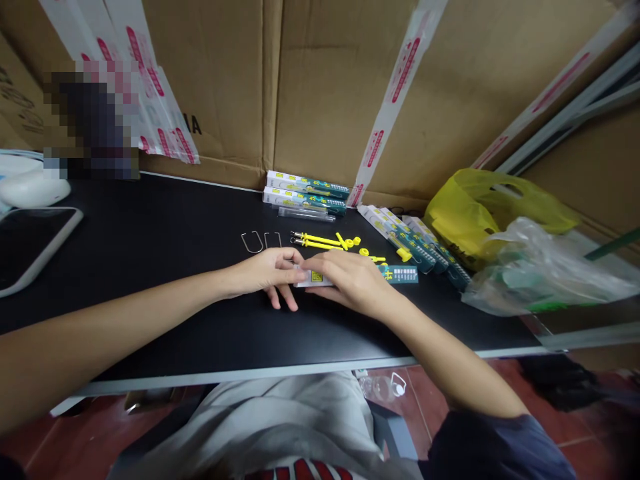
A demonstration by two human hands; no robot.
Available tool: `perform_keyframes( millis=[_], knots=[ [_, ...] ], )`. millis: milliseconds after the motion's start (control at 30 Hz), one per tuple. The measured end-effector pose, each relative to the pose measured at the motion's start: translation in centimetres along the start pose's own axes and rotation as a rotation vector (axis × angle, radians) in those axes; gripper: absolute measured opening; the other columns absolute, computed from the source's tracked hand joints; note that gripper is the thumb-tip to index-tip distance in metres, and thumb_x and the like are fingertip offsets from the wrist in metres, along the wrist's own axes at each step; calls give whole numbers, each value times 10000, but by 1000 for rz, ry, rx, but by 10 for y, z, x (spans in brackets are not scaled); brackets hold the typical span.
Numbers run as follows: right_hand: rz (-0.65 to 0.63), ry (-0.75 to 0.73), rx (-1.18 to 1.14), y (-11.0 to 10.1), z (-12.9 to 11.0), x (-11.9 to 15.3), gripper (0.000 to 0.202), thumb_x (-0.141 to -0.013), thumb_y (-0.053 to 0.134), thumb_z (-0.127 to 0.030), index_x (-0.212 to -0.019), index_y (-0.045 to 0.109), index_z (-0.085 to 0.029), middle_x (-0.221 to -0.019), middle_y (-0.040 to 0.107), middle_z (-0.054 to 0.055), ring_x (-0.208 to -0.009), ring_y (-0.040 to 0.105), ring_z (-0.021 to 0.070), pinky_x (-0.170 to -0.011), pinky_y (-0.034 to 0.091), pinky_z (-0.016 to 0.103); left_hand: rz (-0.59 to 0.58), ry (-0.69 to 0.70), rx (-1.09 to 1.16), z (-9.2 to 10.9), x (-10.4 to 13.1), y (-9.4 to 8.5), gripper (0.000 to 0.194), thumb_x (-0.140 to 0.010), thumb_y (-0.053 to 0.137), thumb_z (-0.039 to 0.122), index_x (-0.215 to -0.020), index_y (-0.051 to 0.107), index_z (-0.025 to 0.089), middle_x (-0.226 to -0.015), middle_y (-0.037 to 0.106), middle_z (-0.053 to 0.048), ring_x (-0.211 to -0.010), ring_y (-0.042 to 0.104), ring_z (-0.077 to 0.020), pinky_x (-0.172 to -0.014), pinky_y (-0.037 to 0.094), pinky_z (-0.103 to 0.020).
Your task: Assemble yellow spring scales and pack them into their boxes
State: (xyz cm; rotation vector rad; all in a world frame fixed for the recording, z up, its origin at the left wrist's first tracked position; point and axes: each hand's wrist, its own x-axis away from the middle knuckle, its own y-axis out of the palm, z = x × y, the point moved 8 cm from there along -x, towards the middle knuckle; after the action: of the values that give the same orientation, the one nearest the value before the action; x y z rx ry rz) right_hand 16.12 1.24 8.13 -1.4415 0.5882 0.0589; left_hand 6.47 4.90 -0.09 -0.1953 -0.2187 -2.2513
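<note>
A slim white and teal box (403, 274) lies level above the black table, its teal end pointing right. My right hand (353, 277) is wrapped over its middle. At the box's white left end, my left hand (275, 273) pinches with thumb and index finger, its other fingers spread below. Just behind my hands are two yellow rods with metal tips (320, 240), small yellow parts (353, 242) and two bent metal wires (252, 242). Further back, similar boxes are stacked (305, 200), with clear tubes (306, 215) in front of them.
More slim boxes (400, 233) lie fanned out at the right, beside a yellow plastic bag (460, 213) and a clear plastic bag (530, 273). A phone (35, 243) and a white object (35, 183) sit at the far left. Cardboard (320, 87) stands behind the black table (200, 340).
</note>
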Motion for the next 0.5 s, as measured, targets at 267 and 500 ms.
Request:
perform_keyframes(
  millis=[267, 500],
  knots=[
    [85, 194, 171, -23, 27, 3, 413, -896, 557, -477, -1193, 557, -191, -1077, 681, 111, -957, 631, 249, -811, 501, 359, 248, 134, 62, 11, 0, -24, 344, -803, 648, 466, -878, 485, 172, -745, 697, -38, -526, 680, -152, -377, 494, -191],
    [597, 666, 364, -100, 88, 49, 321, -964, 414, -436, -900, 618, -197, -802, 621, 61, -782, 589, 203, -762, 465, 356, 567, 276, 127, 33, 15, -57, 221, -883, 516, 374, -929, 508, 158, -708, 671, -49, -433, 589, -109, -309, 405, -170]
  ],
)
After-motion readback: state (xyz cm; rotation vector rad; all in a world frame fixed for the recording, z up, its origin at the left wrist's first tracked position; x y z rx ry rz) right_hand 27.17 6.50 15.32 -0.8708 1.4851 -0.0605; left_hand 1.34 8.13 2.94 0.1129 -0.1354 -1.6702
